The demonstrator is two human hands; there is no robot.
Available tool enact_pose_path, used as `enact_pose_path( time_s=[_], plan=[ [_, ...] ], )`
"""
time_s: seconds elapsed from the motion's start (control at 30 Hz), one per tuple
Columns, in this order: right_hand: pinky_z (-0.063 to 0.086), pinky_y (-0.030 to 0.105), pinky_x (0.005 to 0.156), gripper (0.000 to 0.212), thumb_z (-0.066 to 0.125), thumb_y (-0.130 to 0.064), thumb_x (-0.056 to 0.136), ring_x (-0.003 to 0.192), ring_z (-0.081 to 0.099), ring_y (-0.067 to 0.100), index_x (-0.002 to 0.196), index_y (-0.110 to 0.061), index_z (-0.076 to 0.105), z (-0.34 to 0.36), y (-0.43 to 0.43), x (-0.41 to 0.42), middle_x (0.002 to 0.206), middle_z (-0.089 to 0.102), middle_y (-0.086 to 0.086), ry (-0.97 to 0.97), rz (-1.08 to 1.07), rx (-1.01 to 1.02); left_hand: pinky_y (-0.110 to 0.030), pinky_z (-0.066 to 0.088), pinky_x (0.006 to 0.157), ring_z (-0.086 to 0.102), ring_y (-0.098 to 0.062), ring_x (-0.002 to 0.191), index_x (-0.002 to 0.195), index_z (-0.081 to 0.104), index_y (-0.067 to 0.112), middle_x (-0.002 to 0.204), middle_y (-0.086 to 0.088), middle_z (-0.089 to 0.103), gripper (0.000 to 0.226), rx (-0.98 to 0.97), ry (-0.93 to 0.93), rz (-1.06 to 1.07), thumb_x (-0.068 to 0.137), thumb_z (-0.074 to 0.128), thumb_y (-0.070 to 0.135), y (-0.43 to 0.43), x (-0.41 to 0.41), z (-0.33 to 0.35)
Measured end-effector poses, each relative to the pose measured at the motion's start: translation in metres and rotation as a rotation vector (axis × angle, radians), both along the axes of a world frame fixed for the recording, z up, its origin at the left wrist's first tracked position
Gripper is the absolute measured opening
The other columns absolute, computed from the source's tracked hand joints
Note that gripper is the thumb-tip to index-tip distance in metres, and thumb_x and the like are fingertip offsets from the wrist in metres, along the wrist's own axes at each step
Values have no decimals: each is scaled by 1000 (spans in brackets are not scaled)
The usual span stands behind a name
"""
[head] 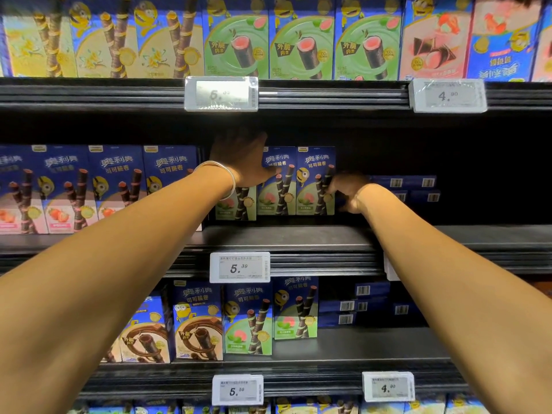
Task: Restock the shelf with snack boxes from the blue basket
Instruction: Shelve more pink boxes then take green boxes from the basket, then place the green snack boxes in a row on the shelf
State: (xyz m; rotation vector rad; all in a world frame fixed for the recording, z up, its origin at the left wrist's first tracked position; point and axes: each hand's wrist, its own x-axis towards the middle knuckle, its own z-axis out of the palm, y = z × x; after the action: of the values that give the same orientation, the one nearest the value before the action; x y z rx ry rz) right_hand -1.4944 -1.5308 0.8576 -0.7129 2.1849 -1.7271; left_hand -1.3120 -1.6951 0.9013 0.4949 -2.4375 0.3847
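Three upright blue-and-green cardboard snack boxes [276,186] stood side by side on the black metal middle shelf [298,237], set back from its front edge. The left hand [239,156], a thin silver bangle [230,177] on its wrist, lay over the upper front of the leftmost one, thumb stretched across the middle one; whether its fingers hooked behind the top could not be told. The right hand [348,189] gripped the right edge of the rightmost box [313,180] with curled fingers. Several flat blue boxes [403,182] lay stacked just beyond that hand.
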Motion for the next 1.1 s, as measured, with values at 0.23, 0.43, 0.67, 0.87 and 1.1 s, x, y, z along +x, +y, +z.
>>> enact_pose_path(
  time_s=[0.23, 0.43, 0.67, 0.87, 1.1],
  plan=[
    [55, 39, 90, 36, 61, -12, 89, 91, 59, 22, 123, -1, 63, 18, 11, 25, 111, 64, 15, 49, -142, -277, -56, 45, 113, 49, -38, 141, 153, 44, 21, 154, -11, 51, 82, 85, 131, -65, 93, 55, 75, 9, 3, -4],
    [41, 14, 38, 17, 54, -21, 100, 47, 61, 8, 110, -10, 61, 19, 25, 68, 80, 61, 3, -134, -164, -471, -36, 47, 91, 61, -37, 124, 109, 63, 25, 109, -8, 65, 51, 450, 256, -148, 88, 55, 71, 37, 27, -23],
    [50, 47, 101, 65, 71, -34, 74, 117, 63, 18, 134, -18, 52, -7, 75, 112, 127, 66, 1, -69, 60, -544, -7, 45, 94, 59, 9, 112, 136, 60, 13, 122, 12, 63, 49, 559, 687, -507, 101, 65, 47, 78, 94, -62],
    [51, 43, 101, 53, 69, -32, 80, 113, 69, 15, 129, -15, 61, -58, 144, 166, 125, 71, 3, -61, 196, -643, -24, 51, 97, 68, -11, 115, 128, 61, 12, 119, -5, 71, 30, 706, 862, -582, 104, 62, 29, 132, 151, -126],
    [50, 50, 101, 49, 65, -26, 84, 116, 67, 26, 131, -14, 55, -219, 249, 237, 128, 68, 13, -304, 138, -512, -45, 57, 95, 70, -22, 112, 122, 63, 28, 118, -1, 73, 24, 1031, 838, -394, 101, 61, 37, 202, 228, -296]
  ],
)
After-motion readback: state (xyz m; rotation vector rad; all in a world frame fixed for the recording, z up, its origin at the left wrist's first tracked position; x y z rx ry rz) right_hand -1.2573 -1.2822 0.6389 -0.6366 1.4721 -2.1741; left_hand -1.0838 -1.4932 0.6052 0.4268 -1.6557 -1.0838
